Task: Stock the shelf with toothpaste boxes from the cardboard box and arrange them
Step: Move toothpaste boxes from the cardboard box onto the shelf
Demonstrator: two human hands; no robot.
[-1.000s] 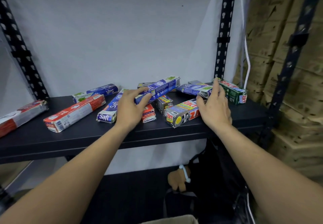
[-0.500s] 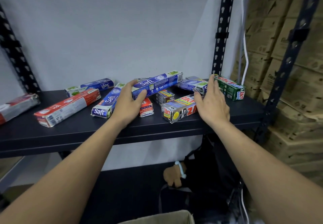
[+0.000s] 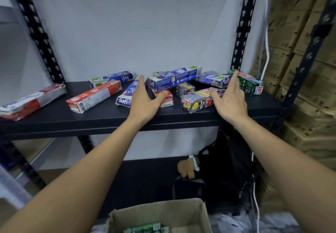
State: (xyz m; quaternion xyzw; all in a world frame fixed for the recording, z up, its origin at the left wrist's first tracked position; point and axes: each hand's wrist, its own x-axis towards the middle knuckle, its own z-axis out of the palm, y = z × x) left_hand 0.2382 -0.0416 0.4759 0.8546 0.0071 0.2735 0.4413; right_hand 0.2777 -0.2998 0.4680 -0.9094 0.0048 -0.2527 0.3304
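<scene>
**Hands ease off the pile as the carton comes into view**

Head view: a second ago both palms lay flat on the jumbled boxes; now the left hand (image 3: 143,101) and right hand (image 3: 230,101) are loosened, fingers straight and spread, gripping nothing. The left thumb touches the small red box (image 3: 166,101); the right thumb rests on the grey and yellow box (image 3: 196,101); the right fingertips reach just beside the green box (image 3: 249,84). The boxes themselves have barely shifted. The view has dipped, so the cardboard box (image 3: 163,212) now shows at the bottom edge with green packs (image 3: 145,229) inside. My reading is that the shelf (image 3: 109,120) is only part stocked, the arranging is unfinished, and more stock waits below.

Writing: "Safi" reads on the tilted blue box (image 3: 174,79) propped on top of the heap; also on the blue box beside the left hand (image 3: 127,94), on the rear blue box (image 3: 112,79) upside down, and on the crumpled blue box (image 3: 214,79). "ZACT" reads on the grey and yellow box and on the green box's end; "Pepsodent" reads inverted on the small red box. The long red and white box (image 3: 94,96) and the far-left red box (image 3: 31,101) carry print too small to tell.
</scene>
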